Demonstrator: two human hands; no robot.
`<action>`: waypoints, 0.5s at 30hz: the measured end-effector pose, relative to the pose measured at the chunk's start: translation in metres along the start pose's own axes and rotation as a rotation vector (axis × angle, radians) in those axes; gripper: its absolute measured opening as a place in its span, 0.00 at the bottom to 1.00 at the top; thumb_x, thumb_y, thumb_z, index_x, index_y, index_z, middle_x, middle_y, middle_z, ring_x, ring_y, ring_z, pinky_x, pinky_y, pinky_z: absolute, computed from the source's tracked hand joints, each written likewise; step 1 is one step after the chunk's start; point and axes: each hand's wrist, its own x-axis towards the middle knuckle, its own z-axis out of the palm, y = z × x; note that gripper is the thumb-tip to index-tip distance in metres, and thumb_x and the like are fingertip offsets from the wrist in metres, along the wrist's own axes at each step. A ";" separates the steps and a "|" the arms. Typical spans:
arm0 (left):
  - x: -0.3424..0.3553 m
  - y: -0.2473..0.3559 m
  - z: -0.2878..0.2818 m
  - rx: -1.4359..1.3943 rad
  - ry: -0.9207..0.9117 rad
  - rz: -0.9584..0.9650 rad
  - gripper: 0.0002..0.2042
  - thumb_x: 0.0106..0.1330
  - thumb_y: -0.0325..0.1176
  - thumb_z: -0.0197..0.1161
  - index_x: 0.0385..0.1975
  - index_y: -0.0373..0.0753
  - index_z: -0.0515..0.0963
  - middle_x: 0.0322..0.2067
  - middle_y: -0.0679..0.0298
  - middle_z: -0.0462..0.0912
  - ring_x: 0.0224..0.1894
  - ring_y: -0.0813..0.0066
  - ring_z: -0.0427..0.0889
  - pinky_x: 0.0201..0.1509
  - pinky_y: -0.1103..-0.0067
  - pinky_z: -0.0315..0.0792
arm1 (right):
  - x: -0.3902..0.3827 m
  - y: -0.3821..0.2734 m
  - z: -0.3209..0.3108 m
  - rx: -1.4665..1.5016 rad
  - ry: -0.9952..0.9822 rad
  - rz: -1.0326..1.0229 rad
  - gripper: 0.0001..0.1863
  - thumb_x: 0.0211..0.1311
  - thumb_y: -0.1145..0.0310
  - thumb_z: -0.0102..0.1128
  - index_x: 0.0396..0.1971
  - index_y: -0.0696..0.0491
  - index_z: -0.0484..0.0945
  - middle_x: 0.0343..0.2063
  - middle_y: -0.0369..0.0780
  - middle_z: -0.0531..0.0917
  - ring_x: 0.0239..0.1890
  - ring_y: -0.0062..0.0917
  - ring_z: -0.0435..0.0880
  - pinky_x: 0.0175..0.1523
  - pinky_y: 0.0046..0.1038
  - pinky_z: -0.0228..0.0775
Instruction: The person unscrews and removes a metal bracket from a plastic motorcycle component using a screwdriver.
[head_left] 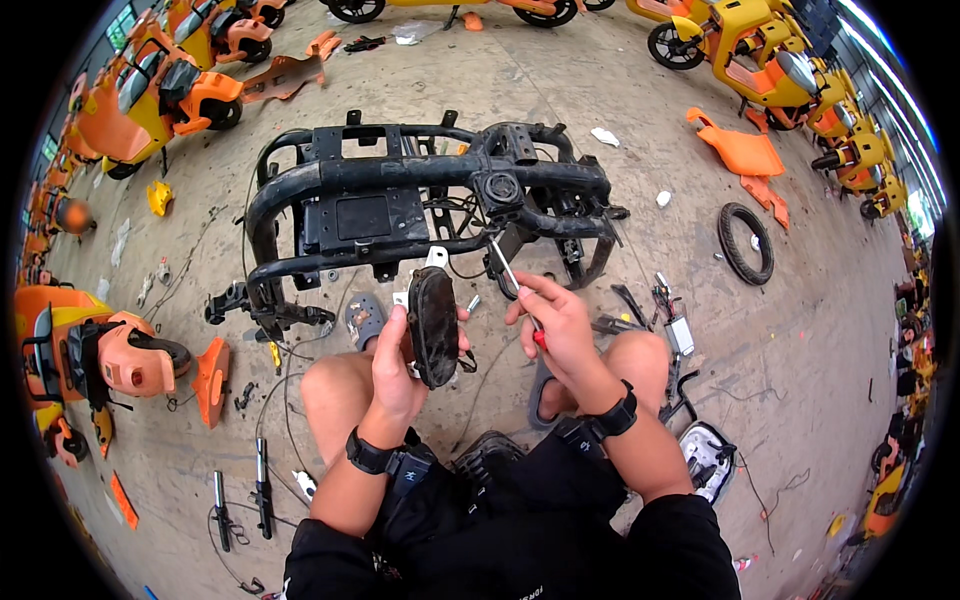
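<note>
Upright in my left hand (397,372), a long black oval housing (434,328) is gripped from its left side and from behind. Its face is dark and scuffed, and a pale metal bracket tab (437,257) sticks out at its top. My right hand (557,325) closes round a screwdriver (507,266) with a red handle, its shaft pointing up and left. The tip of the shaft is apart from the housing and overlaps the lower edge of a black scooter frame (345,175), which lies on the floor just beyond both hands; contact there I cannot tell.
Loose parts lie around me: a tyre (746,244) and an orange body panel (735,145) at right, two shock absorbers (263,487) at lower left, a white-rimmed lamp (707,462) by my right arm. Orange and yellow scooters (165,105) stand around the concrete floor.
</note>
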 end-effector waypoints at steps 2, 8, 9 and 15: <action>0.000 0.000 0.000 0.004 0.009 -0.007 0.29 0.74 0.54 0.37 0.56 0.32 0.69 0.44 0.53 0.80 0.37 0.69 0.81 0.43 0.75 0.76 | -0.001 -0.002 -0.001 0.183 -0.056 0.086 0.17 0.72 0.68 0.48 0.57 0.58 0.71 0.26 0.38 0.79 0.09 0.15 0.67 0.14 0.16 0.56; 0.000 -0.001 -0.001 -0.005 0.018 -0.016 0.29 0.74 0.54 0.37 0.56 0.32 0.69 0.44 0.53 0.80 0.37 0.69 0.82 0.43 0.75 0.77 | 0.002 0.002 -0.013 0.531 -0.208 0.196 0.18 0.72 0.68 0.47 0.57 0.57 0.71 0.25 0.36 0.78 0.09 0.13 0.66 0.14 0.15 0.55; 0.000 -0.001 -0.001 -0.006 0.019 -0.015 0.29 0.74 0.54 0.37 0.56 0.32 0.69 0.44 0.53 0.80 0.37 0.69 0.82 0.43 0.75 0.77 | 0.001 0.001 -0.011 0.491 -0.181 0.186 0.18 0.72 0.68 0.48 0.57 0.58 0.72 0.25 0.36 0.78 0.09 0.13 0.65 0.15 0.15 0.55; -0.001 -0.001 -0.002 0.008 0.034 -0.014 0.29 0.74 0.53 0.37 0.56 0.32 0.69 0.44 0.53 0.80 0.37 0.69 0.82 0.43 0.74 0.77 | -0.003 -0.004 0.003 -0.165 0.097 -0.142 0.17 0.67 0.70 0.56 0.53 0.61 0.75 0.26 0.39 0.83 0.11 0.10 0.65 0.16 0.13 0.54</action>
